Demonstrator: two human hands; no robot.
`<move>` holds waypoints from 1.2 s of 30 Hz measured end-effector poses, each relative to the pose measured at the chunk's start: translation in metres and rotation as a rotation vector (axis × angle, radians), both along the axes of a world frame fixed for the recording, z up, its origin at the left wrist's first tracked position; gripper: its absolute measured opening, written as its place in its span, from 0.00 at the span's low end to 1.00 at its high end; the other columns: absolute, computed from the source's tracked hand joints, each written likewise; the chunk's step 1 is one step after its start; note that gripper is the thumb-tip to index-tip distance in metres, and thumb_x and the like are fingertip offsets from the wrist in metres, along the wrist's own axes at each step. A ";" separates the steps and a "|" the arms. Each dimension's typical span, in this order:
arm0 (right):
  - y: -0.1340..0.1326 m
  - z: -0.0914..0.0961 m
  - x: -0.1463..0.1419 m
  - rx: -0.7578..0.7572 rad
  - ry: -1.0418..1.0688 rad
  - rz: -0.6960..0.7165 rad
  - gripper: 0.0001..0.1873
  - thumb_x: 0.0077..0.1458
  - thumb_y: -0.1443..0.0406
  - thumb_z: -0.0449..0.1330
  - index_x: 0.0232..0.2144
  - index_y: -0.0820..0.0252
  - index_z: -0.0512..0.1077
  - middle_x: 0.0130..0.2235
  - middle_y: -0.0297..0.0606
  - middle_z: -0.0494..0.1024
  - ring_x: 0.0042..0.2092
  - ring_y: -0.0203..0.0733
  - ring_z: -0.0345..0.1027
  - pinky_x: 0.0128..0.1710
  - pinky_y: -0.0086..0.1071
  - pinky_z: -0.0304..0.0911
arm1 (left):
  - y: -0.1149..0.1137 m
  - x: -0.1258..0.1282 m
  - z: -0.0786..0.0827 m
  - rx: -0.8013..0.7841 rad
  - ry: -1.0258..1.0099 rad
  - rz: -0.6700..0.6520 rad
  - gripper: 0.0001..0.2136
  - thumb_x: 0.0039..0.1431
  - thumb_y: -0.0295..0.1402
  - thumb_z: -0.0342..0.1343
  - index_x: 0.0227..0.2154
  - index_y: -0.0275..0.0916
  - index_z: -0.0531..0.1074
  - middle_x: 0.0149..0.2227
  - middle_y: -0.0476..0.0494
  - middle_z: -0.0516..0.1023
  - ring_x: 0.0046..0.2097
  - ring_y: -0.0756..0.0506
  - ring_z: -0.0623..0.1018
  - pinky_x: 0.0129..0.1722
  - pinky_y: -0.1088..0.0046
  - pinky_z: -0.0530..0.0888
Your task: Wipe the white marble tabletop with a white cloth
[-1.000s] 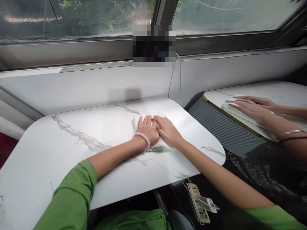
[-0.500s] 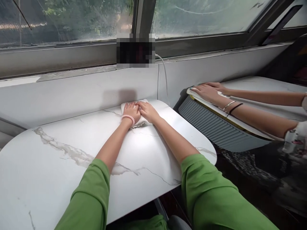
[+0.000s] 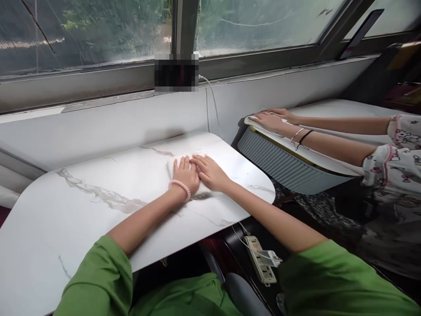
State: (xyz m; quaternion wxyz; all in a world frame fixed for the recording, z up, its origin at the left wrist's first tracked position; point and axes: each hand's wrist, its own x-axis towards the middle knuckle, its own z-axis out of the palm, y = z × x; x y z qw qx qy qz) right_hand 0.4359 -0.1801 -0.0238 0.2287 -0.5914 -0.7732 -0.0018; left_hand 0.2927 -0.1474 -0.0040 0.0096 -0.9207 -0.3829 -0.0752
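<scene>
White cloth [image 3: 171, 166] lies on worktop [image 3: 75, 224], right of middle, under L hand [image 3: 188, 174] & R hand [image 3: 210, 173], both laid flat, no grip. Could bunch or slip out b/c only palm pressure seems to hold it.

Indoor room, shared, furnished with tables along a window wall; whether café, office or home cannot be told. Windows [image 3: 263, 26]: large, hazy panes in grey metal frames [image 3: 185, 30], greenery [image 3: 98, 22] beyond. Wall [image 3: 131, 123]: white, low, running beneath the windows. Near table [image 3: 88, 228]: white, marble-patterned, round-cornered, placed at that wall. Second table [image 3: 332, 106]: likewise white-topped, ribbed grey side panel [image 3: 279, 162], standing to the right along the same wall. Power strip [image 3: 261, 267]: pale, several sockets, lower than the near table. Cable [image 3: 214, 96]: white, hanging down the wall. Second occupant: person in patterned sleeves [image 3: 394, 169], arms stretched across the second table.
</scene>
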 end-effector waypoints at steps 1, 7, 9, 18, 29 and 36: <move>-0.017 -0.001 0.001 0.004 0.012 0.008 0.26 0.56 0.66 0.46 0.57 0.63 0.62 0.62 0.49 0.63 0.64 0.51 0.53 0.64 0.52 0.46 | -0.014 0.000 0.000 0.003 -0.003 -0.020 0.24 0.66 0.33 0.39 0.62 0.27 0.57 0.66 0.30 0.55 0.67 0.36 0.54 0.65 0.50 0.48; -0.101 -0.001 0.028 0.018 0.101 0.031 0.24 0.59 0.66 0.46 0.58 0.54 0.59 0.62 0.44 0.63 0.65 0.48 0.52 0.65 0.54 0.45 | -0.085 0.018 0.004 -0.044 -0.022 -0.154 0.25 0.66 0.34 0.40 0.62 0.26 0.58 0.66 0.26 0.55 0.67 0.34 0.53 0.65 0.46 0.50; -0.116 -0.001 0.045 0.005 0.151 0.003 0.22 0.58 0.65 0.47 0.55 0.53 0.61 0.61 0.44 0.65 0.64 0.50 0.54 0.64 0.55 0.45 | -0.096 0.033 0.005 -0.056 -0.043 -0.213 0.25 0.66 0.35 0.40 0.61 0.27 0.58 0.66 0.26 0.54 0.67 0.33 0.53 0.65 0.45 0.50; -0.108 0.000 0.096 0.050 0.188 -0.220 0.17 0.50 0.67 0.47 0.43 0.54 0.67 0.53 0.44 0.71 0.55 0.53 0.64 0.56 0.54 0.56 | -0.086 0.099 0.002 -0.101 -0.088 -0.295 0.25 0.66 0.36 0.40 0.61 0.27 0.58 0.66 0.27 0.55 0.67 0.33 0.53 0.65 0.47 0.48; -0.014 0.011 0.119 0.050 0.131 -0.203 0.16 0.50 0.67 0.46 0.41 0.56 0.67 0.48 0.44 0.74 0.51 0.52 0.66 0.53 0.48 0.58 | -0.001 0.136 -0.003 -0.112 -0.118 -0.195 0.24 0.65 0.34 0.40 0.62 0.31 0.59 0.66 0.32 0.56 0.67 0.38 0.55 0.66 0.53 0.47; 0.072 0.009 0.128 0.033 0.120 -0.169 0.16 0.50 0.67 0.47 0.41 0.56 0.67 0.47 0.44 0.75 0.50 0.51 0.66 0.52 0.45 0.59 | 0.074 0.142 -0.004 -0.092 -0.151 -0.092 0.23 0.64 0.33 0.39 0.61 0.34 0.60 0.65 0.37 0.58 0.66 0.41 0.56 0.66 0.55 0.47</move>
